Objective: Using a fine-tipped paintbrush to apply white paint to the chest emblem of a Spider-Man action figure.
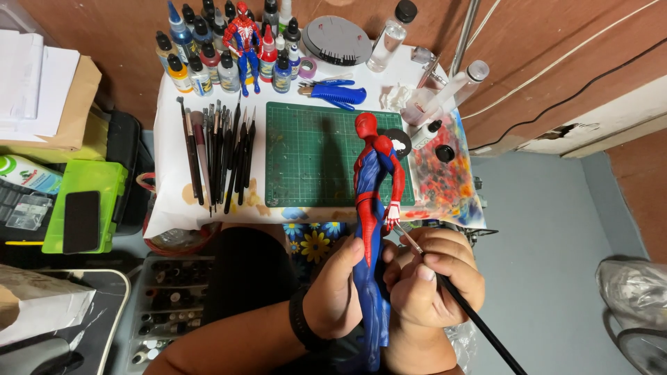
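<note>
My left hand (337, 288) grips a tall red and blue action figure (374, 173) around its legs, holding it upright over the table's near edge. My right hand (434, 274) pinches a thin black-handled paintbrush (479, 319), its tip close to the figure's lowered hand. Behind the figure lies a green cutting mat (313, 149). A smaller red and blue figure (243, 42) stands among the paint bottles at the back.
Several brushes (219, 153) lie in a row left of the mat. Paint bottles (201, 62) crowd the back left; blue pliers (337, 92), a paint-stained palette sheet (448, 173) and clear bottles (389, 38) sit right. A green box (87, 205) and a drawer of bottles (167, 305) are at left.
</note>
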